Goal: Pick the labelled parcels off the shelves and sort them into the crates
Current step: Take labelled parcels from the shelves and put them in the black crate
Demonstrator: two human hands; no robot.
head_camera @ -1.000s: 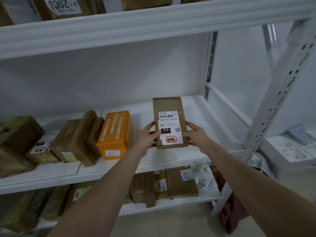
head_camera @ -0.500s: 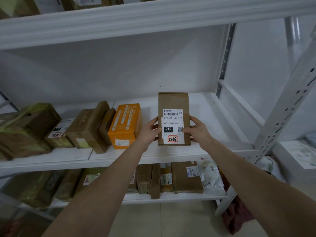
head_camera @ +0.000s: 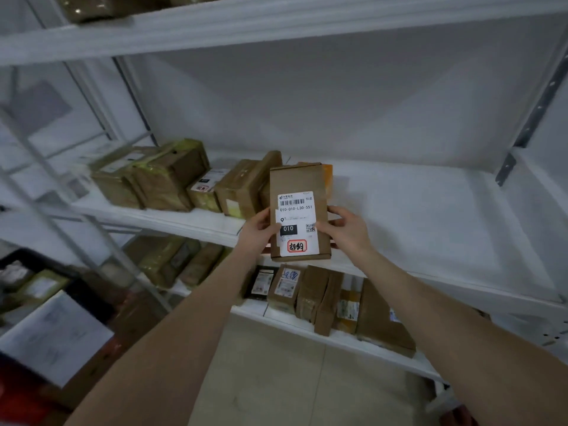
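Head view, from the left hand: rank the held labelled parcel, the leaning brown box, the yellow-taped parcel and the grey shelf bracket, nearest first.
1. labelled parcel: gripped by the left hand.
2. leaning brown box: on the shelf, just up-left of the hand.
3. yellow-taped parcel: further left on that shelf.
4. grey shelf bracket: far right, back corner.

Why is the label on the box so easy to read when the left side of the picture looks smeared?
Head view: the parcel, gripped by the left hand and right hand, sits sharp at the centre; the left edge is streaked, probably camera motion; the shelf rails bow from the wide-angle lens; light is dim and bluish, without glare.
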